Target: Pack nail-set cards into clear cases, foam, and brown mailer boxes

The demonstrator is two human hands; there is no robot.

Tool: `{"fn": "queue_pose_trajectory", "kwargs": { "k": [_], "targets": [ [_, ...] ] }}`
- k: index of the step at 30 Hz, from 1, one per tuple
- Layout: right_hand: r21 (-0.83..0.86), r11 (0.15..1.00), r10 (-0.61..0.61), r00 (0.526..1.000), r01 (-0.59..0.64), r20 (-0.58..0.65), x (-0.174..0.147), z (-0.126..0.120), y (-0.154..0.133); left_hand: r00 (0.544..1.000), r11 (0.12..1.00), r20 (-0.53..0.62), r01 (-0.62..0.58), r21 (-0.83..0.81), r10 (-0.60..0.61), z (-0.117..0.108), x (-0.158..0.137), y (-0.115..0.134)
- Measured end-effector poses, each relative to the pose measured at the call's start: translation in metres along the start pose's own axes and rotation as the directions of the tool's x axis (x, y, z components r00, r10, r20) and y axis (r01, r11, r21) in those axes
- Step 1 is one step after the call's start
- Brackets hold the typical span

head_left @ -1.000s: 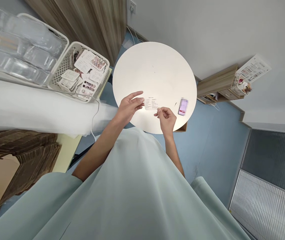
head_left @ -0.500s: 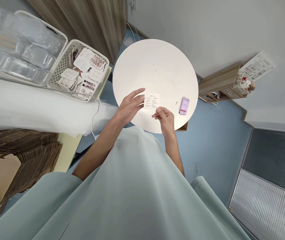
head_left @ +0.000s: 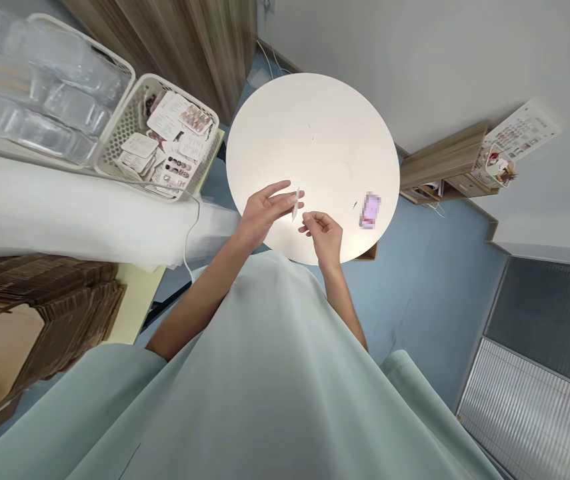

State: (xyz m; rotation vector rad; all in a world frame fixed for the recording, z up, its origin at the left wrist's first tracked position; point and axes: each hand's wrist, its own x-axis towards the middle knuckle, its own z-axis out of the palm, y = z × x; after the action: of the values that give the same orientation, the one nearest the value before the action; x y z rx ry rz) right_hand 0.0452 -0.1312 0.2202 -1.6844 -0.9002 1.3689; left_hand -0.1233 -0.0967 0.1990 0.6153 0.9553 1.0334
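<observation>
A small white card [head_left: 295,208] is held in my left hand [head_left: 261,215], turned almost edge-on so that its printed face hardly shows. The fingers reach behind and past the card, with the index finger stretched out above it. Just to the right, my right hand [head_left: 325,235] has its thumb and index fingertip pressed together and the other fingers curled. A small gap separates those fingertips from the card; whether they pinch anything is too small to tell. Both hands are over the near part of a round white table [head_left: 309,107].
A blurred purple item [head_left: 370,211] lies on the table's right side. Left stands a white basket [head_left: 115,137] of printed cards, beside another basket [head_left: 132,70] of clear plastic boxes. Folded cardboard [head_left: 79,313] is stacked at lower left. A wooden cabinet [head_left: 445,157] stands right.
The card has swung from facing me to nearly edge-on and is now in my left hand. My right fingers have come off its lower corner and moved slightly left.
</observation>
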Motion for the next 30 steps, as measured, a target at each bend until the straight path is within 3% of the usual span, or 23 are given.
{"fn": "queue_pose_trajectory", "kwargs": {
  "k": [5,11,22,30],
  "targets": [
    [-0.053,0.992,-0.113,0.994,0.113,-0.008,-0.007,0.007,-0.017,0.997,0.991,-0.052,-0.042,0.125,0.049,0.003,-0.002,-0.001],
    [-0.102,0.977,-0.188,0.982,0.188,0.014,-0.003,0.009,-0.02,0.997,0.992,-0.054,-0.045,0.122,0.051,0.003,-0.002,-0.002],
    [-0.113,0.987,-0.121,0.99,0.113,-0.072,0.013,-0.019,-0.006,0.991,0.975,-0.11,-0.054,0.214,0.079,-0.009,-0.002,-0.009],
    [-0.135,0.985,-0.119,0.99,0.108,-0.074,0.017,-0.025,0.0,0.987,0.948,-0.078,-0.11,0.298,0.14,-0.008,-0.003,-0.015]
  ]
}}
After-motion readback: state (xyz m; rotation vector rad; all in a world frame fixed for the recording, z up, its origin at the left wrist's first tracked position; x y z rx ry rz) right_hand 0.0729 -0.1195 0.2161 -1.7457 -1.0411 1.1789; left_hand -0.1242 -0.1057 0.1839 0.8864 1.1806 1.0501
